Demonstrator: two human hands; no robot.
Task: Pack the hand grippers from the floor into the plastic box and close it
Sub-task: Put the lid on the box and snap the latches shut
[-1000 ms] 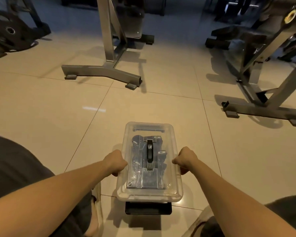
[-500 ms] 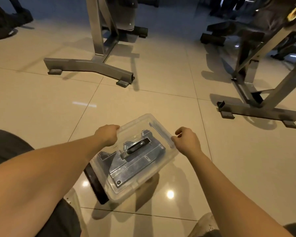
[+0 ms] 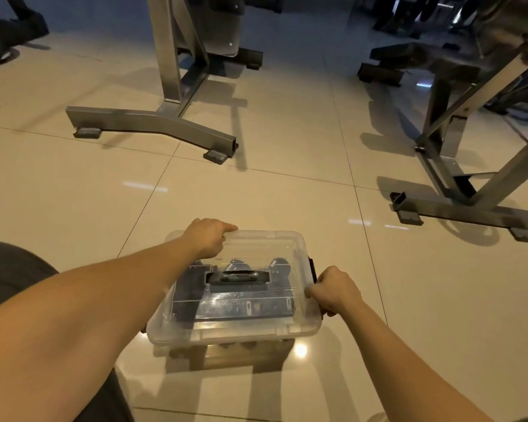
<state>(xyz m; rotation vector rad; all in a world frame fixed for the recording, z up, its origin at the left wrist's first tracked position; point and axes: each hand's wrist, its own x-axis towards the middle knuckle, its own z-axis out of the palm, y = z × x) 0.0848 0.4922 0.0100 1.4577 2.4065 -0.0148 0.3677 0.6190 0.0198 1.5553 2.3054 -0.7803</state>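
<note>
Both sides of the plastic box are held above the floor: the left hand is curled over its far-left rim, the right hand closed by the black latch, probably for securing the lid.

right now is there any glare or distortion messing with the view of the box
Head view: bright ceiling-light glare spot on the floor beside the plastic box; its clear lid shows faint reflections; wide-angle bending curves the machine frame; background is dim.
</note>
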